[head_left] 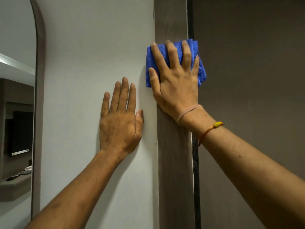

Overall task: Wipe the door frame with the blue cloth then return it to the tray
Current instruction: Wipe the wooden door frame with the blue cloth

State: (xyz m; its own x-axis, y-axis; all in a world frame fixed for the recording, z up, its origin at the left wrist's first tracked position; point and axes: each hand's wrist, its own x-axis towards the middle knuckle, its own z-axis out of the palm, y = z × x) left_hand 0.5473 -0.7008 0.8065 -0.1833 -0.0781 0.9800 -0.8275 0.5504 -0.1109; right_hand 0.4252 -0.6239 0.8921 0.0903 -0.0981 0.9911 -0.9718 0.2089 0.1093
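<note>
A folded blue cloth (152, 63) lies flat against the brown vertical door frame (173, 162), right of centre in the head view. My right hand (176, 80) presses on it with fingers spread, covering most of the cloth. My left hand (120, 119) rests flat on the pale wall (92, 63) just left of the frame, lower than the right hand, fingers apart and holding nothing. The tray is not in view.
A brown door (255, 80) fills the right side, with a dark gap (195, 171) between it and the frame. At the far left an arched mirror (16, 113) with a brown rim reflects a room with a dark screen and a shelf.
</note>
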